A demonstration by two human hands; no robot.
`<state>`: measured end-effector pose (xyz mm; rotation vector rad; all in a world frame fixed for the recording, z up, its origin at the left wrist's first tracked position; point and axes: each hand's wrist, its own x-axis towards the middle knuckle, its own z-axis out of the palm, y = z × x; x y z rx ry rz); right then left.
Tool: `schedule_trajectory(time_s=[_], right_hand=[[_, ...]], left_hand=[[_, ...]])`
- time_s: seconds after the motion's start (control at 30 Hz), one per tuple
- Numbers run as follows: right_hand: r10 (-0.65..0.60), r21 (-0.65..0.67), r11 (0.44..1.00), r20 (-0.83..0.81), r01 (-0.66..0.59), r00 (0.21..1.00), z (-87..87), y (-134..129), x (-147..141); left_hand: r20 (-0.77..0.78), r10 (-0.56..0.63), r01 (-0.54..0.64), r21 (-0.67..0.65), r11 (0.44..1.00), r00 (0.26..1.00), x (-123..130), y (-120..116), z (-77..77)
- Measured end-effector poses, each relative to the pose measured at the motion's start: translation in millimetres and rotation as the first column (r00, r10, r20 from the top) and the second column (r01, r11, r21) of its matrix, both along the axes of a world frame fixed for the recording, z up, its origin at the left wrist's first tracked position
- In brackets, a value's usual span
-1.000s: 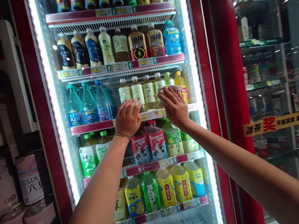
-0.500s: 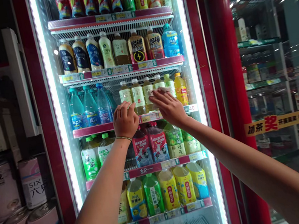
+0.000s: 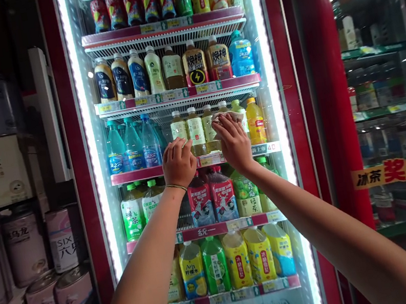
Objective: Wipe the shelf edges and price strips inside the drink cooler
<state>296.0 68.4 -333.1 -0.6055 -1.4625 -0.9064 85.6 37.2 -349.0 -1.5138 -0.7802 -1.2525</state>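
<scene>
While our part-closed right hand [image 3: 236,147] holds the cloth [image 3: 235,114], presumably against slipping, our half-open left hand [image 3: 179,163] beside it seems empty.

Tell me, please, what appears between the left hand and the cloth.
In the head view, two white-capped bottles appear between the left hand and the cloth, standing on the shelf behind.

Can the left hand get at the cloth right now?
Likely yes: the left hand is near the right hand, nothing visibly between them. The right hand's fingers cover part of the cloth, but its upper edge shows.
</scene>
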Motion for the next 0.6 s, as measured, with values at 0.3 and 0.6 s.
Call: schedule_trajectory(time_s=[0.3, 0.6], right_hand=[[-0.041, -0.011, 0.999, 0.034, 0.041, 0.999, -5.8, 1.3, 2.4], [-0.032, 0.011, 0.999, 0.058, 0.031, 0.998, -6.8, -2.6, 2.4]], left_hand=[[-0.004, 0.005, -0.005, 0.001, 1.000, 1.000, -0.5, 2.0, -1.0], [-0.003, 0.021, -0.021, -0.016, 1.000, 1.000, 0.5, 0.1, -0.6]])
